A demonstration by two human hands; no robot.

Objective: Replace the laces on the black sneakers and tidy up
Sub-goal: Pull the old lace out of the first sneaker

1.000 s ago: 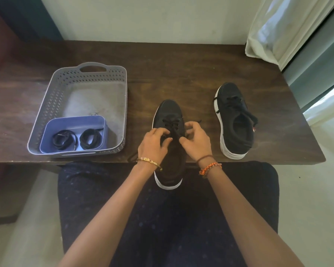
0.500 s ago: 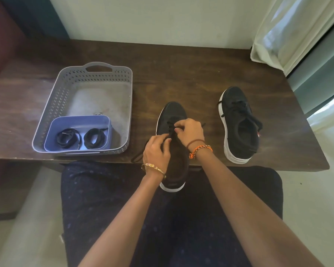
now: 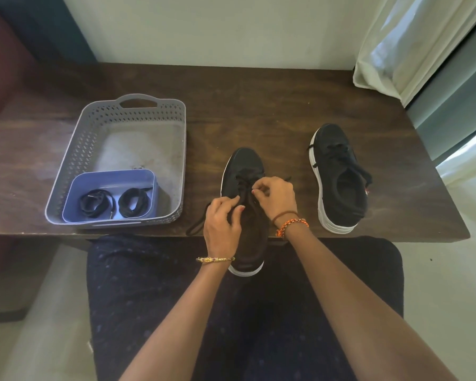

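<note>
A black sneaker (image 3: 245, 166) with a white sole lies at the table's front edge, heel hanging over my lap. My left hand (image 3: 222, 224) pinches its black lace at the left side of the tongue. My right hand (image 3: 275, 195) pinches the lace higher up, over the eyelets. A loose lace end (image 3: 197, 229) trails off to the left across the table edge. The second black sneaker (image 3: 338, 180) stands to the right, laced, toe pointing away. Two coiled black laces (image 3: 116, 203) lie in a small blue tub (image 3: 113, 178).
The blue tub sits in the near corner of a grey perforated basket (image 3: 138, 111) at the table's left. The dark wooden table (image 3: 259, 111) backs onto a wall. A white curtain (image 3: 412, 45) hangs at the far right corner.
My right hand has moved forward over the eyelets from the tongue. My left hand has slid slightly back toward me along the lace. The camera has tilted down a little.
</note>
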